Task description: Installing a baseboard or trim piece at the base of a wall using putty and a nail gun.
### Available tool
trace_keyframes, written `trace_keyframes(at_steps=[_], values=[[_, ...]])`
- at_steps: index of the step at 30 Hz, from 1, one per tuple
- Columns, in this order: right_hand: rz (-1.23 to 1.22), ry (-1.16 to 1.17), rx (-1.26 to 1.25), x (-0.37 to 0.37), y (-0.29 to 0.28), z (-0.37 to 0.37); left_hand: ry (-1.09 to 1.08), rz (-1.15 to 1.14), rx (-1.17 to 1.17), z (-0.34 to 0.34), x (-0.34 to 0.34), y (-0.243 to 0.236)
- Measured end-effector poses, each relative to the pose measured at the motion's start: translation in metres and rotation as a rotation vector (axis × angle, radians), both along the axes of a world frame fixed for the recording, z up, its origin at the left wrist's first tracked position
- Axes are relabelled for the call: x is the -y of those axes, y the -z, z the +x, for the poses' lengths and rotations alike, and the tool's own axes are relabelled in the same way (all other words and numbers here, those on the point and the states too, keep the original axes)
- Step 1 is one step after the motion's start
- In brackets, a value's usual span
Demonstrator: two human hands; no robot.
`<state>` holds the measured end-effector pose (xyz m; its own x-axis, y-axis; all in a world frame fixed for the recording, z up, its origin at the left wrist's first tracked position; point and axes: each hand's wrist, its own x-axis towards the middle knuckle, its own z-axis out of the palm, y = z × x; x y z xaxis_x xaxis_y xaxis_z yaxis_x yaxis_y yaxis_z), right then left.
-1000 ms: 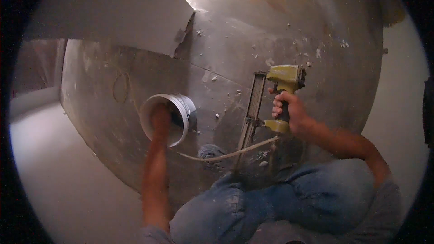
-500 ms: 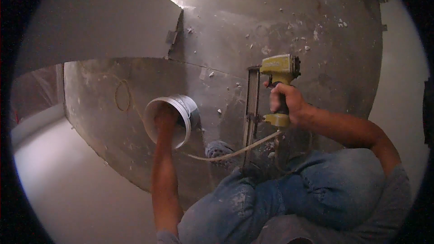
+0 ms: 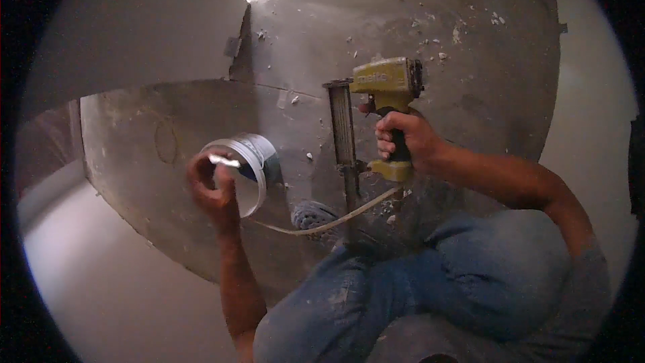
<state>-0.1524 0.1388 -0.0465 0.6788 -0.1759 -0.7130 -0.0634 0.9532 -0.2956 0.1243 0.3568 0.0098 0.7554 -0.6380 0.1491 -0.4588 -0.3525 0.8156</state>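
Observation:
A yellow air nail gun (image 3: 384,79) stands upright in my right hand (image 3: 411,140), whose fingers wrap its dark grip. Its long ribbed metal magazine is on the left side. My left hand (image 3: 213,191) is at the mouth of a white bucket (image 3: 270,163) that lies on its side, opening toward me. Pinched between thumb and fingers there is a small bright white strip (image 3: 224,160); blur hides what kind it is. The inside of the bucket is mostly hidden behind the hand.
A pale air hose (image 3: 336,225) runs from the gun's base leftward past the bucket. Coiled grey cord or cloth (image 3: 313,215) lies near my jeans-clad knee. White crumbs (image 3: 443,56) dot the concrete floor (image 3: 322,33). At upper left stands a large pale panel (image 3: 148,27).
My left hand has come out of the bucket with the white strip in its fingers. The nail gun and right hand appear slightly farther left and higher, as the whole view has shifted.

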Motion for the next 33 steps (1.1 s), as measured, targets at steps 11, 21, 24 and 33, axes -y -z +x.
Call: trace_keyframes(at_steps=[11,21,24,33], values=[[-0.097,-0.040,0.039,-0.010,-0.023,0.007,0.192,0.302,-0.414,-0.093,0.105,0.019],[-0.025,-0.066,0.026,-0.013,-0.026,0.011,0.188,0.428,0.287,-0.102,0.112,0.030],[-0.016,-0.043,0.042,-0.012,-0.027,0.012,0.228,0.415,0.352,-0.108,0.112,0.033],[0.040,-0.010,0.070,-0.011,-0.012,0.014,0.111,0.311,-0.429,-0.104,0.105,0.053]])
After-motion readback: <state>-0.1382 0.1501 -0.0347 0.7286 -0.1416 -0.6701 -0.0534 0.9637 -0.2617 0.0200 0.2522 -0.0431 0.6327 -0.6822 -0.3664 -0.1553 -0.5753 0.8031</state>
